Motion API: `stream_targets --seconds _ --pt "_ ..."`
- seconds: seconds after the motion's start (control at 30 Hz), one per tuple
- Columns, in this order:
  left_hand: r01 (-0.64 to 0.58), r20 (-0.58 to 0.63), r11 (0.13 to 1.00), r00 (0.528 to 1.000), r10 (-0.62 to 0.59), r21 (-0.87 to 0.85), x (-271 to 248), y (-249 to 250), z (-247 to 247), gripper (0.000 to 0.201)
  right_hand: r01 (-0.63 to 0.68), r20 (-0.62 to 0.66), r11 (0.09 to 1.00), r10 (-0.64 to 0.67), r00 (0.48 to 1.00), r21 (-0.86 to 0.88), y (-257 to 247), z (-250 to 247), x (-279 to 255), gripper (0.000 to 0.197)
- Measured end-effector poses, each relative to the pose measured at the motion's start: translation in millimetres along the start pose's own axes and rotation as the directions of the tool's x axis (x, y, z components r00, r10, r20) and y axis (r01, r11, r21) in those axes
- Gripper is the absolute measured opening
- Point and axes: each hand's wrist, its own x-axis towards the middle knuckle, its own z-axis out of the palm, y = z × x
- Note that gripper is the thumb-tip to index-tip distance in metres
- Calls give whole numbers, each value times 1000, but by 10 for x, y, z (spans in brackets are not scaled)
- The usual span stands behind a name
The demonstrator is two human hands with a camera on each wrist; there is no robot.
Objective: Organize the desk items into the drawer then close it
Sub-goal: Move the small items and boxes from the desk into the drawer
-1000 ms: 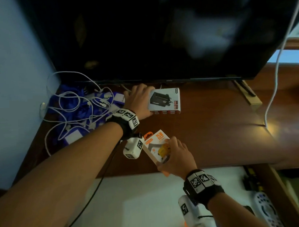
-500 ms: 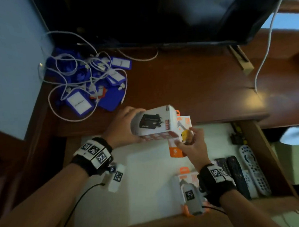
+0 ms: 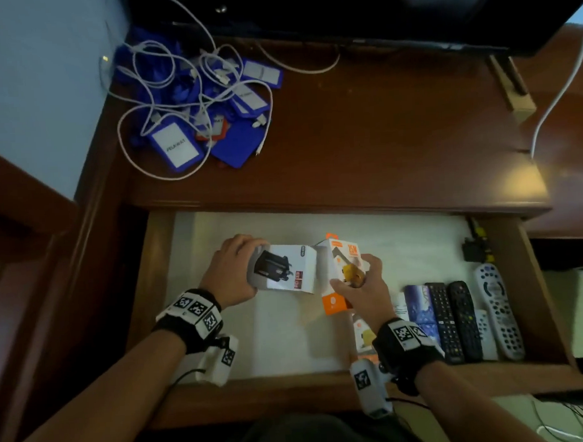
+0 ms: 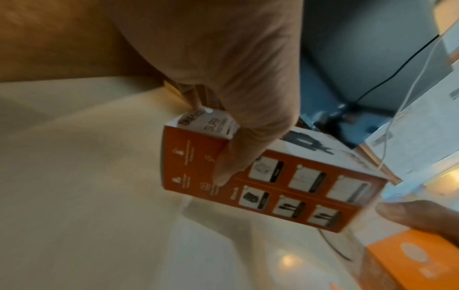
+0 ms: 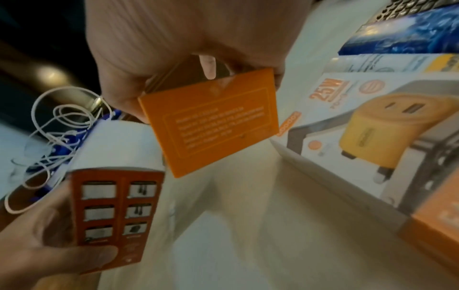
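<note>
Dark brown wood makes up the desk (image 3: pixel 380 143), whose drawer (image 3: pixel 536 277) stands pulled out across the middle of the head view, lined in pale white. Over that lining the left hand (image 3: pixel 230 273) grips a white charger box (image 3: pixel 285 269), thumb curled onto its orange-red back panel (image 4: pixel 285 194) with six small product pictures, fingers wrapped over the end flap; the front shows a black adapter. Just to its right, touching or nearly so, the right hand (image 3: pixel 363 291) pinches an orange-and-white charger box (image 3: pixel 340 265) marked 25W, picturing a yellow plug, its plain orange back (image 5: pixel 211 125) carrying fine print. Whether either box rests on the drawer floor cannot be told. Below the right wrist lies a second 25W charger box (image 5: pixel 360 141). Remote controls (image 3: pixel 465 320) line the drawer's right side. At the desk's upper left, white cables (image 3: pixel 184 102) tangle over blue badge holders (image 3: pixel 176 145).
</note>
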Motion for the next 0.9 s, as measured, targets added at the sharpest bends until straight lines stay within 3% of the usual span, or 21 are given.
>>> stream_targets --seconds 0.17,0.23,0.43,0.53,0.67,0.8,0.9 --pt "206 47 958 975 -219 200 -86 -127 90 82 55 84 985 -42 996 -164 -18 119 86 87" --pt "186 67 950 976 -209 252 -138 -130 107 77 67 145 966 -31 989 -249 -72 180 123 92" --pt "131 281 942 934 -222 310 -224 -48 150 79 108 272 902 11 962 -418 -84 337 184 88" --pt "249 195 943 936 -293 222 -284 51 237 85 125 307 876 27 951 -466 -71 370 182 87" --pt "445 138 892 882 -451 78 -315 228 366 91 144 350 839 58 935 -525 -29 386 195 87" --pt "475 184 873 853 -488 110 -307 320 420 102 267 367 777 -50 929 -570 -99 355 189 78" --pt "409 188 906 887 -422 106 -282 361 453 103 410 431 732 -175 885 -544 -179 332 284 80"
